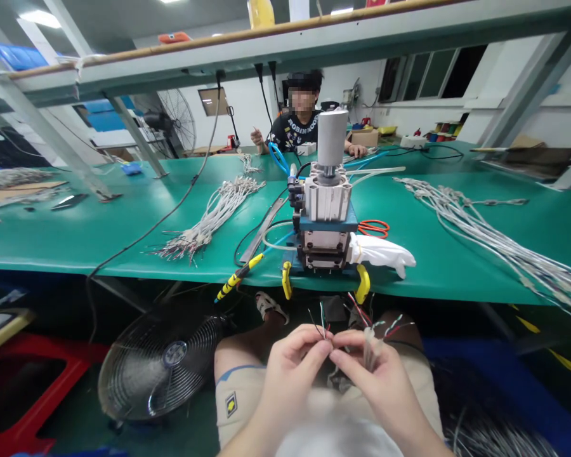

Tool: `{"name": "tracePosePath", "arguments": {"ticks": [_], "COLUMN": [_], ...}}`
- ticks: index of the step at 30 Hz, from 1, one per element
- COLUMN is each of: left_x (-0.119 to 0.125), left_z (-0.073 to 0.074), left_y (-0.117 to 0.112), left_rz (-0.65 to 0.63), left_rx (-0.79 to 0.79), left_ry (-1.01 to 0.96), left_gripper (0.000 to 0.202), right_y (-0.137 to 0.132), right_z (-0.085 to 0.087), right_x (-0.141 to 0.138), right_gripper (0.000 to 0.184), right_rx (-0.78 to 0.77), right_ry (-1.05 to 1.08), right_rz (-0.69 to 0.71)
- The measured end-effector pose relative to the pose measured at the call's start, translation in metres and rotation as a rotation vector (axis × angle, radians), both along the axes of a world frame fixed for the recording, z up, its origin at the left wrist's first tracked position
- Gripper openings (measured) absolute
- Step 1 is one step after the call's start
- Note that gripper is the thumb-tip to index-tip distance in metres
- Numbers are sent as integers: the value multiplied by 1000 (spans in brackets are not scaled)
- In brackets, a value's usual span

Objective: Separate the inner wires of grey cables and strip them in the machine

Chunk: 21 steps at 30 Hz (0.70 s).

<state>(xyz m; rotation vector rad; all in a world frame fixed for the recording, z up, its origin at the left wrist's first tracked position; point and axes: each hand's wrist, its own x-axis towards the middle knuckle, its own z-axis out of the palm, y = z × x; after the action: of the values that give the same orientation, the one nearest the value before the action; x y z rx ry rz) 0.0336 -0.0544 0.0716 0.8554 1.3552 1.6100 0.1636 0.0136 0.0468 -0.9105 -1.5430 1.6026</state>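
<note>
Above my lap, my left hand (pixel 295 365) is closed in a pinch on the thin coloured wires (pixel 322 320) of a cable end, which fan upward in black, green, white and red. My right hand (pixel 378 374) meets it fingertip to fingertip, thumb and forefinger pressed together at the same wires. Between its other fingers stand more grey cable ends (pixel 371 346) with stripped red, black, white and green wires. A pneumatic press (pixel 327 222) with a white cylinder on top stands on the green bench in front of both hands.
Cable bundles lie on the bench (pixel 124 235), one bundle (pixel 223 209) left of the press and another (pixel 499 235) right. A yellow-and-black air gun (pixel 238 278) juts over the front edge. A floor fan (pixel 166 362) stands at lower left. Opposite sits another person (pixel 297 124).
</note>
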Motion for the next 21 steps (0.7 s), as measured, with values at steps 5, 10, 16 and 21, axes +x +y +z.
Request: {"name": "tracePosePath", "arguments": {"ticks": [5,10,16,21], "left_x": [3,6,6,6], "left_z": [-1,3,6,1], "left_y": [0,0,0,-1], "left_rz": [-6,-31,-23,-58], "left_rx": [-67,-22,-62,-39], "left_ry": [-20,-6,-86,-265], "left_gripper": [16,14,20,22], "right_y": [3,6,9,8], "right_z": [7,24,31,29], "right_x": [0,-6,-8,-11], "right_gripper": [16,6,14,22], "right_rx": [100,104,-48,-181], "right_ry": [71,115,148,221], "right_rz": [-81,-29,48,39]}}
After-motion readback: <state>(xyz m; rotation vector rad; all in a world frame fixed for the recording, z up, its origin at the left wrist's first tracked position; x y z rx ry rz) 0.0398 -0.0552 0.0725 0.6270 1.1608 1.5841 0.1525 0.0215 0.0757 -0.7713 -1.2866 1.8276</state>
